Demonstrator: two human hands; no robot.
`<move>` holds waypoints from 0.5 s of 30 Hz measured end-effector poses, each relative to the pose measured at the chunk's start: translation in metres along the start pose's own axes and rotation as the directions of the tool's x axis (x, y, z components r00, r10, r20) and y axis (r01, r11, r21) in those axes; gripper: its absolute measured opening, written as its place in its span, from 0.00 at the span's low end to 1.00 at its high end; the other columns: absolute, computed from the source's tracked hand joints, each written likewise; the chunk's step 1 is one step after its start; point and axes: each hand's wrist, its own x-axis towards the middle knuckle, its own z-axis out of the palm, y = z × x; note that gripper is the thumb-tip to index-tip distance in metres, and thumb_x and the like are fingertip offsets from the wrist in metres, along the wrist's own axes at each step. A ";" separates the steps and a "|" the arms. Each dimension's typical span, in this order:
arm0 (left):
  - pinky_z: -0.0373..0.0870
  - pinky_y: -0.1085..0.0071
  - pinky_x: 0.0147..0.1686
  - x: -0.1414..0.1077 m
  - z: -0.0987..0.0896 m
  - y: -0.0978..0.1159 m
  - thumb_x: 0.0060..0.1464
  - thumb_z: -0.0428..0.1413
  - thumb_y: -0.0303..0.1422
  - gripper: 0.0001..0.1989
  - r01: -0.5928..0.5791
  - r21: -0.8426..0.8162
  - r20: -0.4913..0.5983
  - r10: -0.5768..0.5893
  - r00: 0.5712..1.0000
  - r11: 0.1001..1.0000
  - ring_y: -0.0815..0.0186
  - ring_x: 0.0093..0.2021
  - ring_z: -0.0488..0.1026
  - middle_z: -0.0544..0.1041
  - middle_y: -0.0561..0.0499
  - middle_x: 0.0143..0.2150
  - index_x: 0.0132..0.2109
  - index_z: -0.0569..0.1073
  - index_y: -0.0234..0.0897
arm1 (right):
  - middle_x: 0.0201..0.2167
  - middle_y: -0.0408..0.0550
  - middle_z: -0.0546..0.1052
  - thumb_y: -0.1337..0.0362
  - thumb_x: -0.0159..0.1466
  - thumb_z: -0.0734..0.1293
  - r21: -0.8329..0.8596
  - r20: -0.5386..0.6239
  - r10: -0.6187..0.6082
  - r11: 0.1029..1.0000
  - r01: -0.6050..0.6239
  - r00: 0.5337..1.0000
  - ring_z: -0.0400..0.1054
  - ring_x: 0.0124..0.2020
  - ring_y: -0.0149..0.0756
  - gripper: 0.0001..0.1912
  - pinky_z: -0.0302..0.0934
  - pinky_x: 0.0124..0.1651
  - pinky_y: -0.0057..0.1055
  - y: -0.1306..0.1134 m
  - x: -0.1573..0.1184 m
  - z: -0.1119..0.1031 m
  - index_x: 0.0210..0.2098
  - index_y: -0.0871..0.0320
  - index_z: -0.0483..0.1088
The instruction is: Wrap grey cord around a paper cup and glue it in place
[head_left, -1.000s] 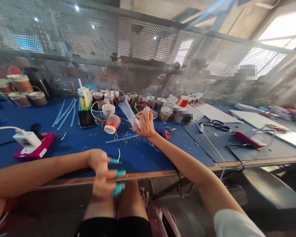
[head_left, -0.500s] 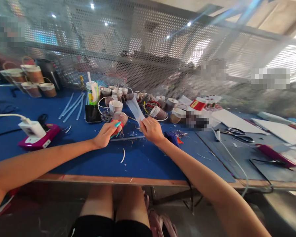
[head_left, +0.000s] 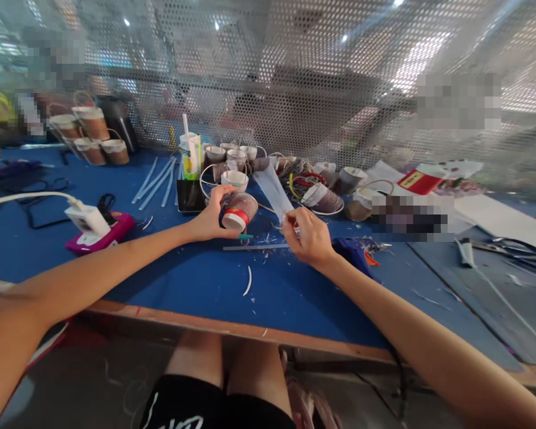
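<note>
A small brown cup-shaped piece (head_left: 245, 207) with a red band near its pale end lies tilted in my left hand (head_left: 212, 217), thumb below and fingers above it. Between the thumb and fingers of my right hand (head_left: 310, 235) is the lower end of a translucent white strip (head_left: 271, 187), which reaches up and left to the cluster of small cups. A white cup (head_left: 234, 180) stands just behind the piece in my left hand. Below both hands, a thin clear stick (head_left: 254, 247) lies on the blue table (head_left: 174, 280).
Farther back stand a drink carton (head_left: 190, 156), a dark phone (head_left: 190, 196) and clear sticks (head_left: 154, 185). A purple power strip (head_left: 102, 235) is at left. A blue glue gun (head_left: 355, 253) lies beside my right forearm, with scissors (head_left: 518, 247) at far right.
The view has swung, so things sit differently in the picture. My left hand's fingers have spread around the banded piece, whose pale end now shows. The strip remains in my right hand.
</note>
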 end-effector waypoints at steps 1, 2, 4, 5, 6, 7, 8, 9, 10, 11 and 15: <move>0.60 0.45 0.62 0.001 0.000 0.001 0.32 0.68 0.57 0.56 0.016 -0.031 0.055 -0.014 0.998 0.999 0.43 0.67 0.55 0.52 0.34 0.64 0.61 0.50 0.41 | 0.26 0.49 0.72 0.65 0.66 0.56 0.002 0.003 -0.017 1.000 0.017 1.000 0.66 0.28 0.37 0.08 0.60 0.30 0.34 0.000 0.000 0.000 0.34 0.56 0.65; 0.59 0.44 0.62 0.001 0.000 0.002 0.33 0.68 0.56 0.56 0.033 -0.073 0.101 -0.025 0.995 0.997 0.43 0.67 0.55 0.52 0.33 0.65 0.62 0.47 0.42 | 0.26 0.49 0.72 0.65 0.66 0.56 0.002 0.007 -0.037 0.999 0.037 0.999 0.66 0.28 0.37 0.08 0.60 0.30 0.34 0.000 0.000 0.000 0.34 0.56 0.65; 0.58 0.42 0.63 0.003 0.000 0.000 0.35 0.69 0.54 0.57 0.060 -0.154 0.143 -0.038 0.989 0.986 0.44 0.66 0.58 0.56 0.33 0.64 0.62 0.44 0.43 | 0.26 0.49 0.72 0.65 0.66 0.56 0.000 0.009 -0.067 0.998 0.067 0.998 0.66 0.28 0.37 0.08 0.61 0.30 0.34 0.000 0.000 0.000 0.34 0.56 0.64; 0.58 0.42 0.63 0.003 0.000 -0.002 0.35 0.69 0.53 0.57 0.068 -0.182 0.139 -0.043 0.989 0.981 0.45 0.65 0.60 0.58 0.33 0.62 0.62 0.43 0.43 | 0.26 0.49 0.73 0.65 0.66 0.56 -0.003 0.016 -0.070 0.998 0.070 0.997 0.66 0.28 0.37 0.07 0.61 0.30 0.34 0.001 0.000 0.000 0.34 0.56 0.64; 0.59 0.42 0.63 0.003 0.000 -0.003 0.34 0.70 0.52 0.57 0.074 -0.199 0.124 -0.050 0.991 0.977 0.46 0.63 0.62 0.59 0.34 0.61 0.62 0.43 0.43 | 0.26 0.49 0.73 0.65 0.66 0.56 -0.006 0.023 -0.061 0.998 0.061 0.998 0.66 0.28 0.37 0.07 0.61 0.30 0.34 0.001 0.000 0.000 0.34 0.55 0.64; 0.60 0.42 0.62 0.002 0.000 -0.004 0.32 0.70 0.51 0.57 0.079 -0.206 0.106 -0.058 0.993 0.975 0.46 0.62 0.63 0.59 0.35 0.60 0.61 0.45 0.43 | 0.26 0.49 0.73 0.65 0.66 0.56 -0.008 0.031 -0.048 0.999 0.048 0.998 0.67 0.28 0.37 0.07 0.61 0.31 0.34 0.001 0.000 -0.001 0.34 0.55 0.63; 0.63 0.43 0.60 0.002 0.000 -0.004 0.31 0.71 0.50 0.56 0.086 -0.207 0.094 -0.068 0.993 0.974 0.47 0.61 0.64 0.58 0.36 0.60 0.60 0.47 0.44 | 0.26 0.49 0.73 0.65 0.65 0.56 -0.007 0.039 -0.035 0.999 0.035 0.999 0.67 0.29 0.37 0.06 0.61 0.31 0.34 0.001 0.000 -0.001 0.34 0.55 0.63; 0.66 0.43 0.58 0.001 0.000 -0.004 0.30 0.72 0.49 0.55 0.098 -0.210 0.095 -0.080 0.992 0.973 0.47 0.60 0.65 0.57 0.37 0.61 0.60 0.48 0.44 | 0.27 0.49 0.73 0.65 0.65 0.56 -0.003 0.044 -0.025 1.000 0.025 0.999 0.67 0.29 0.37 0.06 0.61 0.31 0.35 0.001 0.000 -0.001 0.34 0.55 0.63; 0.68 0.45 0.55 0.000 0.000 -0.002 0.30 0.72 0.47 0.55 0.114 -0.217 0.110 -0.091 0.990 0.970 0.47 0.60 0.66 0.56 0.37 0.62 0.60 0.49 0.45 | 0.27 0.49 0.73 0.65 0.65 0.56 0.002 0.047 -0.021 1.000 0.021 0.999 0.67 0.29 0.37 0.06 0.61 0.31 0.35 0.001 0.000 -0.002 0.34 0.55 0.63; 0.70 0.46 0.53 -0.001 0.000 0.000 0.30 0.73 0.45 0.55 0.128 -0.229 0.135 -0.099 0.986 0.965 0.47 0.59 0.66 0.56 0.37 0.63 0.60 0.49 0.47 | 0.27 0.49 0.73 0.65 0.65 0.56 0.008 0.050 -0.022 1.000 0.022 0.999 0.67 0.29 0.37 0.06 0.61 0.31 0.35 0.001 0.000 -0.002 0.34 0.55 0.63; 0.72 0.48 0.52 -0.001 -0.001 0.011 0.33 0.73 0.40 0.59 0.147 -0.332 0.246 -0.065 0.967 0.932 0.45 0.62 0.64 0.57 0.37 0.66 0.65 0.45 0.51 | 0.26 0.49 0.73 0.65 0.66 0.56 0.015 0.069 -0.056 0.998 0.055 0.996 0.66 0.28 0.37 0.06 0.61 0.31 0.35 -0.003 0.000 -0.003 0.33 0.55 0.62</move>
